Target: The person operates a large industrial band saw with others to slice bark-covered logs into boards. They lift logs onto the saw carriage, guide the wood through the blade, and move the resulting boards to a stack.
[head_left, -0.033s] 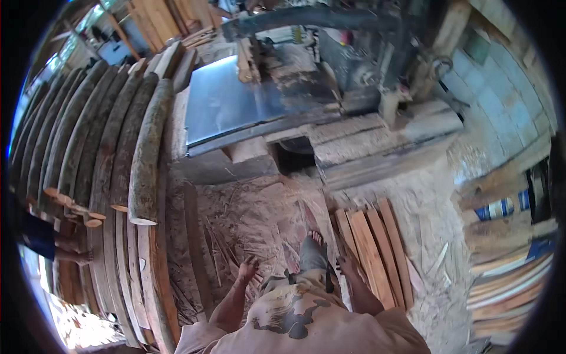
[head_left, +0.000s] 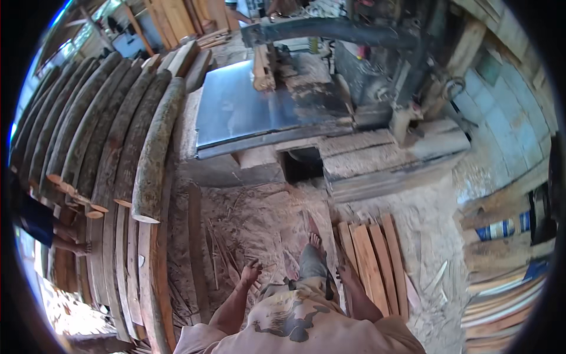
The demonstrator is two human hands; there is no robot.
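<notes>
The left hand (head_left: 252, 271) hangs loosely parted, nothing visible in its grasp, short of a machine's metal surface (head_left: 230, 109); the right hand (head_left: 346, 272) hangs beside sawn planks (head_left: 370, 259), its grip too shadowed to tell. The planks, at least four, lie on the floor (head_left: 236, 203), nearer the worker (head_left: 318, 330) than the surface and toward its right. The step appears to be a pause between grips; taking up a plank would call for a bend and a spread hand. One timber block (head_left: 263, 68) sits on the surface, and at least seven bark-covered logs (head_left: 156, 153) lie left of it. Two other people show partly: one (head_left: 239, 9) beyond the surface, one (head_left: 71, 242) far left of it.
</notes>
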